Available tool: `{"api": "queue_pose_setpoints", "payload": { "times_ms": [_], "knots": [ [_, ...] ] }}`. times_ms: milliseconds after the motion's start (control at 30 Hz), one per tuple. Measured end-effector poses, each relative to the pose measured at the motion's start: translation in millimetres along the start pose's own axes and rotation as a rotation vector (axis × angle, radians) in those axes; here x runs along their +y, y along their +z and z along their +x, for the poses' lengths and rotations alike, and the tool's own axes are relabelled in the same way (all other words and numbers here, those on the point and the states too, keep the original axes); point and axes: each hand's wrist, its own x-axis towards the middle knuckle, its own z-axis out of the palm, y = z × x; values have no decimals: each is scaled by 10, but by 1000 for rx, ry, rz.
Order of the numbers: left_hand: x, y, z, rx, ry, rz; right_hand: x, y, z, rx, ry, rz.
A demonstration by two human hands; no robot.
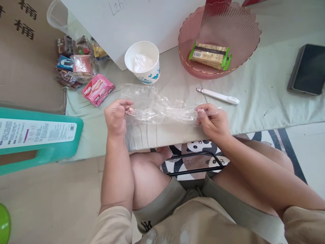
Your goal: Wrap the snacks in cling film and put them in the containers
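A clear plastic bag [162, 110] is stretched sideways between my two hands, just above the table's near edge. My left hand [117, 117] pinches its left end with curled fingers. At the other end, my right hand [212, 118] grips the bag between thumb and fingers. Beyond the bag stands a white paper cup [149, 69] with blue print and crumpled clear plastic inside. A white utility knife [218, 96] lies past my right hand. Left of the cup is a pink wafer packet [98, 89].
A pink ribbed bowl [188, 64] holds green-ended snack packs [210, 56]. Several wrapped snacks [76, 62] are heaped beside a cardboard box [30, 67]. A teal jug [56, 135] lies at left, a black phone [308, 69] at right. A white board [152, 20] stands behind the cup.
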Motion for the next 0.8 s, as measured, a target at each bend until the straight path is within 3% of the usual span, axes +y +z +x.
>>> {"api": "queue_pose_setpoints", "payload": {
  "times_ms": [67,267,400,533,800],
  "knots": [
    [8,-13,-7,-34,-36,17,-20,2,-9,-14,-7,-20],
    [130,4,2,76,-275,86,-20,20,-22,-48,-63,-35],
    [155,-54,8,55,-286,316,0,46,-2,-46,-142,-71],
    [129,-113,18,92,-264,402,11,56,1,-82,-204,-68],
    [92,-200,57,148,-207,531,35,80,-46,-148,-46,-29]
  ]
}}
